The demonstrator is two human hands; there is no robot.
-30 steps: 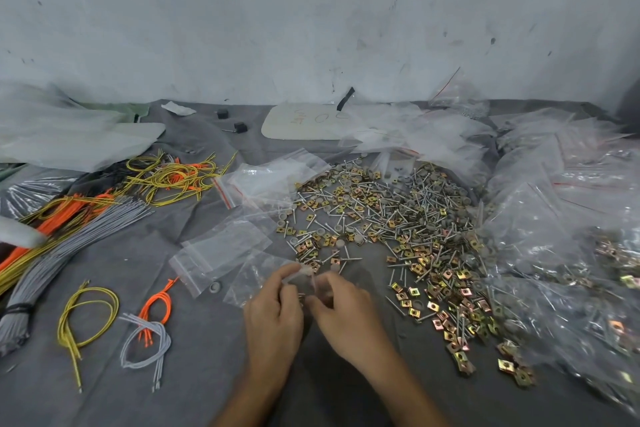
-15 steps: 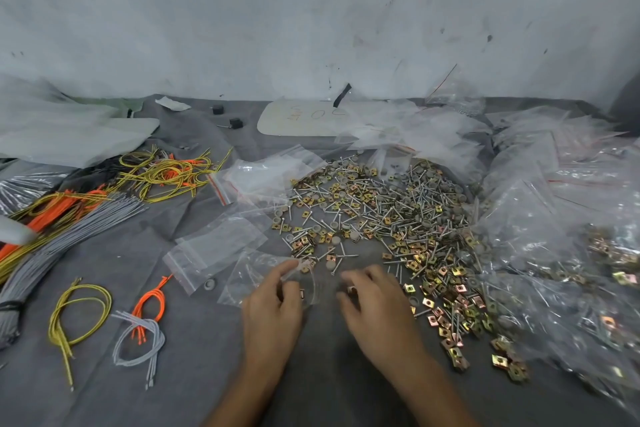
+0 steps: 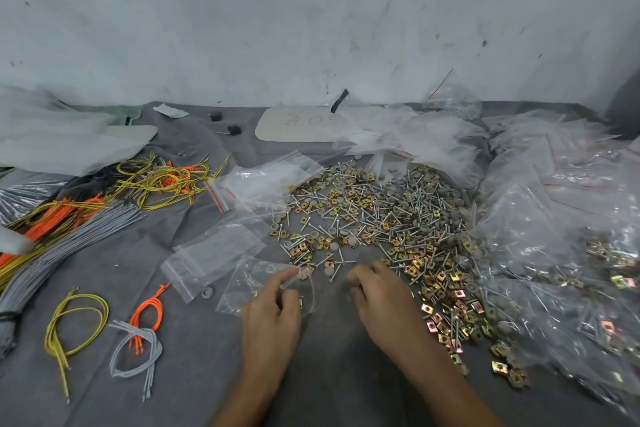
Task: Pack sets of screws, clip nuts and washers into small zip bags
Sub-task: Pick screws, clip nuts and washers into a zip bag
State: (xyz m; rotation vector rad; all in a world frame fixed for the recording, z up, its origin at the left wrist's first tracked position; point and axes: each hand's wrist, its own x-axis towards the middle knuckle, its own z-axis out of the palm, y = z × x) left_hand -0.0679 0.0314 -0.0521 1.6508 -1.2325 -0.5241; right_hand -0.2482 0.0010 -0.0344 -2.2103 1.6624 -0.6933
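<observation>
Zip bag (image 3: 258, 288) lies on the grey cloth (image 3: 194, 374) at the near edge of the loose pile (image 3: 381, 215), its mouth end pinched by my left hand (image 3: 272, 319).

I judge the zip bag nearly weightless, limp and slick, so the stiffer zip strip is the place to hold: thumb and forefinger close on its edge there. My right hand (image 3: 381, 302) rests with fingers curled at the pile's edge; I cannot tell whether they hold a piece. Screws (image 3: 408, 204) look thin and pointed, likely to snag the film; clip nuts (image 3: 446, 291) are small and hard, best nipped singly.
</observation>
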